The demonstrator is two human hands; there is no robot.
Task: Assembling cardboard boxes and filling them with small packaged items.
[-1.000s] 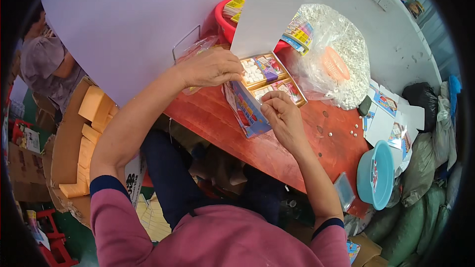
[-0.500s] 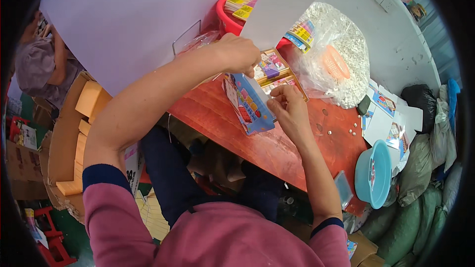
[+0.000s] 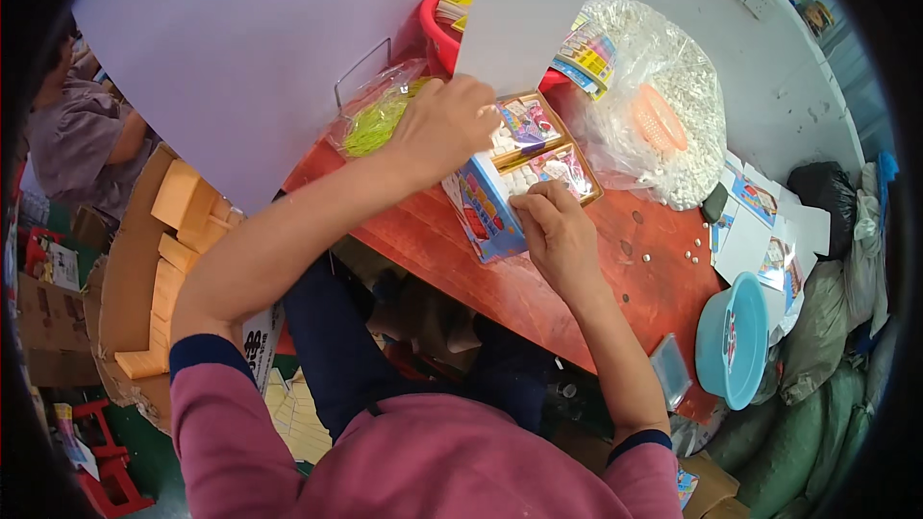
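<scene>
A blue printed carton (image 3: 492, 221) stands on the red table, close to my body. Right behind it lies a shallow tray with a wood-coloured rim (image 3: 588, 171), split into compartments. White pieces (image 3: 520, 179) and colourful printed packets (image 3: 567, 167) fill these. My right hand (image 3: 562, 235) pinches the carton's upper right edge between thumb and fingers. Over the left end of the tray hovers my left hand (image 3: 447, 127), its fingers bent and smeared by motion. Whether it holds anything cannot be made out.
Bright green strands in a clear bag (image 3: 380, 122) lie left. Behind the tray stand a red basin (image 3: 437, 34) and a big clear bag of white pieces (image 3: 663, 58) with an orange strainer (image 3: 661, 120). A light-blue basin (image 3: 731, 341) sits right; wooden pieces fill a cardboard box (image 3: 125, 269) left.
My left hand has drawn back to the left from the carton's top edge, uncovering the green strands and more of the tray. My right hand has dipped slightly at the carton's edge.
</scene>
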